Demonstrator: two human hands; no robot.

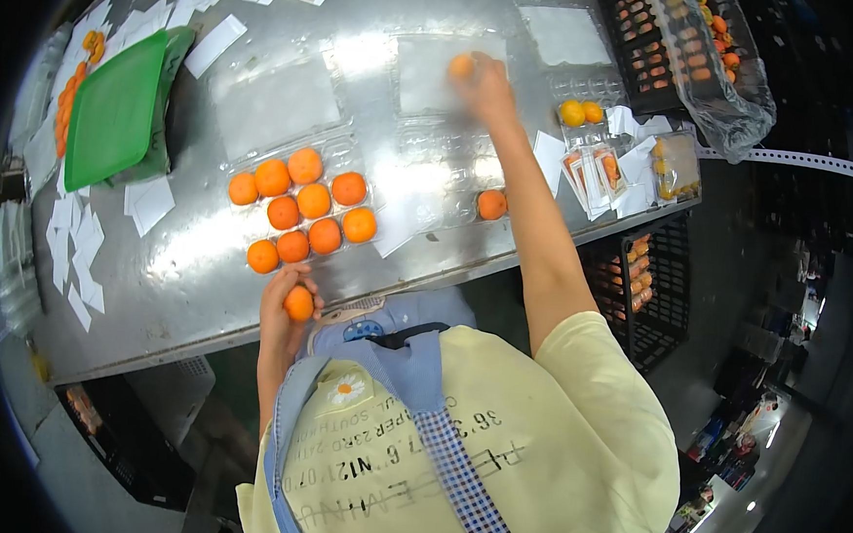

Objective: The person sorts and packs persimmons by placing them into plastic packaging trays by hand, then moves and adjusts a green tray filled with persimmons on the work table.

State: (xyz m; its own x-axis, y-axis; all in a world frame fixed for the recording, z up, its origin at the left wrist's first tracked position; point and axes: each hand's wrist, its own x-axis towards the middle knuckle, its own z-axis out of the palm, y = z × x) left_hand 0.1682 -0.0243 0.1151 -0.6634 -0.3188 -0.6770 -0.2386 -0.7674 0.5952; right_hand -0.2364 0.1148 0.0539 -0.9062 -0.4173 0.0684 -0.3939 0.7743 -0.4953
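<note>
My left hand is at the table's front edge with its fingers around an orange fruit. Just beyond it, a clear plastic tray holds several orange fruits in rows. My right hand, blurred by motion, is stretched out over the table and holds another orange fruit at its fingertips. Beneath that hand lies an open clear plastic container. One orange fruit sits by my right forearm, near the front edge.
A green tray stands at the left, with white papers around it. At the right are printed cards, a clear pack, two yellow-orange fruits and a black crate. Another crate is below the table.
</note>
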